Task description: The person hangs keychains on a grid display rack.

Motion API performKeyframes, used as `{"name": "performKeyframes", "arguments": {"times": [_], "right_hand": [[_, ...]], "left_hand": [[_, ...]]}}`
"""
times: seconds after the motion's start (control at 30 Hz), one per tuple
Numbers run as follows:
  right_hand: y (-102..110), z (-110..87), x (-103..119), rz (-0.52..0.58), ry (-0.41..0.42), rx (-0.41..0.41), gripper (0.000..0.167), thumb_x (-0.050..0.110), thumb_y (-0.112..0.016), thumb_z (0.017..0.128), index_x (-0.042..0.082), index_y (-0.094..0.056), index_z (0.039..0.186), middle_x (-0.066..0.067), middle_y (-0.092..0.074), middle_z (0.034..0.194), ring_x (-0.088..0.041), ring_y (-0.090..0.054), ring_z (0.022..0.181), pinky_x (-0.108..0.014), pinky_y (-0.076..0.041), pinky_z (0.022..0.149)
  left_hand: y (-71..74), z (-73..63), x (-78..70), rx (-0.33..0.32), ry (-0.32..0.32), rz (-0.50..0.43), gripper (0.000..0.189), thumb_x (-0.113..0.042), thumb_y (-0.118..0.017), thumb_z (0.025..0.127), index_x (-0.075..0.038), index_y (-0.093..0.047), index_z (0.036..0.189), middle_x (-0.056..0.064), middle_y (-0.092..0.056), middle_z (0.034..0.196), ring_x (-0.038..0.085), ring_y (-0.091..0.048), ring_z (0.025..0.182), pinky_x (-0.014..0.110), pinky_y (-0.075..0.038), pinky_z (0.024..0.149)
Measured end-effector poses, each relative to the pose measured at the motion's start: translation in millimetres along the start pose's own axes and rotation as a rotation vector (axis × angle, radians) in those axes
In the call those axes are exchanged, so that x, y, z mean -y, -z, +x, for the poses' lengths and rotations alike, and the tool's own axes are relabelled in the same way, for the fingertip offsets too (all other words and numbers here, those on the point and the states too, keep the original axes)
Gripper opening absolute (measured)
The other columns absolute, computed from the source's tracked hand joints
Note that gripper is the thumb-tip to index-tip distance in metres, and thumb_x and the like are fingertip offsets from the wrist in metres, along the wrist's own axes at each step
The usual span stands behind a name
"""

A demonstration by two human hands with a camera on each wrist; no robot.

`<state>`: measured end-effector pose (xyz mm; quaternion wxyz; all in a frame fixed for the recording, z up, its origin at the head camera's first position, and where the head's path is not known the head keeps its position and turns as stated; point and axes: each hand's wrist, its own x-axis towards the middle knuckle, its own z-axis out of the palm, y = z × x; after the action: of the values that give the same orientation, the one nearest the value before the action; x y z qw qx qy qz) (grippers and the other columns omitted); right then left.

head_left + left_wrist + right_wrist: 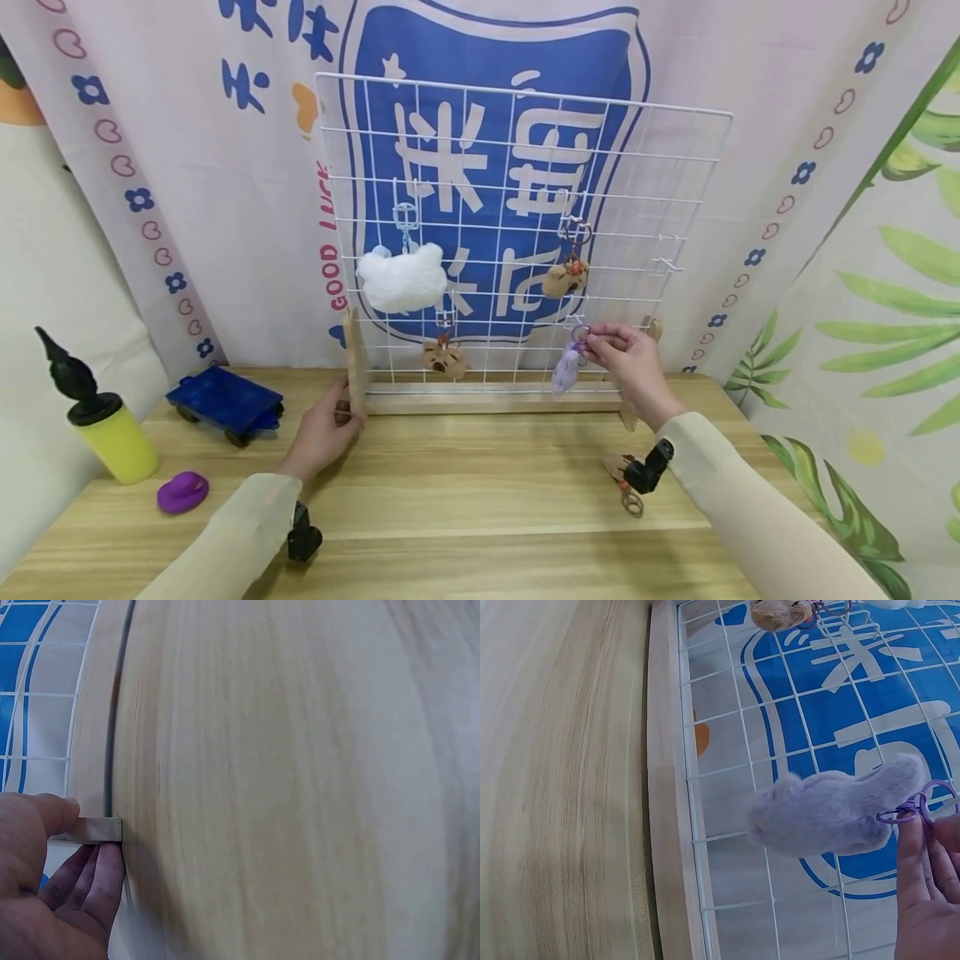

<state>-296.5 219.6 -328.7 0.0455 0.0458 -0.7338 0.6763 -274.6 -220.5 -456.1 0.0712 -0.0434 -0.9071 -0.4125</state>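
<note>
A white wire grid rack (487, 279) stands upright in a wooden base (495, 405) at the back of the table. My right hand (630, 367) pinches the purple ring of a lilac plush keychain (825, 814), which hangs in front of the grid's lower right, close to a small hook. At the other end, my left hand (322, 432) grips the base's left wooden foot (90, 829) between thumb and fingers. A white plush keychain (405, 279) hangs at the grid's left. Brown plush keychains hang lower middle (444, 358) and at the right (566, 279).
Another brown plush keychain (621, 475) lies on the table by my right wrist. At the left are a blue toy cart (225, 402), a yellow pump (116, 442) and a purple hat-shaped item (183, 492). A printed curtain (247, 208) hangs behind the rack.
</note>
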Motion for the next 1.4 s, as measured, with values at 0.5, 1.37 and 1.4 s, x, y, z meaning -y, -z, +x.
{"name": "performKeyframes", "arguments": {"times": [0.5, 1.37, 1.4], "right_hand": [[10.2, -6.6, -5.7, -0.021, -0.013, 0.050, 0.036, 0.000, -0.058, 0.104, -0.014, -0.052, 0.137, 0.006, -0.076, 0.102, -0.003, -0.074, 0.096, -0.018, -0.060, 0.093], [67.0, -109.9, -84.8, -0.399, -0.047, 0.319, 0.026, 0.008, -0.067, 0.100, -0.014, -0.065, 0.113, -0.020, -0.074, 0.098, -0.008, -0.071, 0.080, -0.025, -0.063, 0.072], [68.5, -113.3, -88.1, -0.420, -0.045, 0.324, 0.023, 0.008, -0.067, 0.100, -0.013, -0.066, 0.110, -0.019, -0.074, 0.095, -0.008, -0.070, 0.078, -0.025, -0.063, 0.069]], "left_hand": [[3.0, -2.4, 2.7, -0.006, -0.005, -0.001, 0.074, -0.005, -0.063, 0.100, 0.004, -0.024, 0.163, 0.034, -0.065, 0.125, 0.046, -0.069, 0.113, 0.056, -0.061, 0.095], [0.2, -1.5, -0.8, 0.006, 0.006, -0.001, 0.072, -0.005, -0.063, 0.101, 0.003, -0.025, 0.162, 0.034, -0.065, 0.126, 0.046, -0.069, 0.113, 0.056, -0.061, 0.097], [0.1, -1.4, -1.1, 0.007, 0.007, -0.003, 0.072, -0.005, -0.063, 0.101, 0.003, -0.025, 0.162, 0.034, -0.065, 0.126, 0.046, -0.069, 0.114, 0.056, -0.061, 0.097]]}}
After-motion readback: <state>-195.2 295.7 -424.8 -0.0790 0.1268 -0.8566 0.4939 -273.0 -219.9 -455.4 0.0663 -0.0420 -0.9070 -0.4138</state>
